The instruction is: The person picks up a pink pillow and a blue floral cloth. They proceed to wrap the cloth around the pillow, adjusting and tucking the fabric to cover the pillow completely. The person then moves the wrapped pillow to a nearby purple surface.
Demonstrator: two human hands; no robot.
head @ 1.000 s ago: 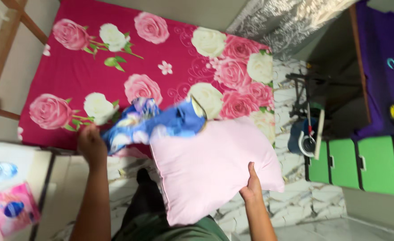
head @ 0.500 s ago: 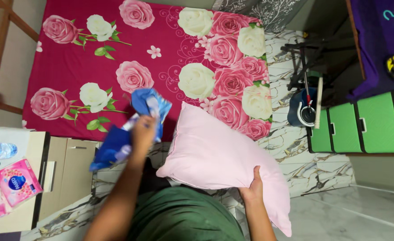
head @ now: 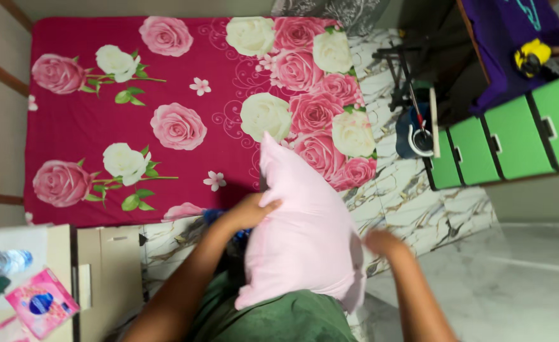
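Pillow: I see the pink pillow (head: 301, 234) standing tall, long way pointing up to the bed (head: 89, 158), bottom near my belly.
Left hand: my left hand (head: 249, 212) grips its left edge; blue cloth (head: 219, 218) peeks under it.
Right hand: my right hand (head: 381, 244) looks blurry beside the right edge; I can't tell its grip.
Nearer: left.

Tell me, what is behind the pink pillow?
Behind the pink pillow a blue cloth peeks out beside the left hand; most of it is covered. The bedsheet lies beyond.
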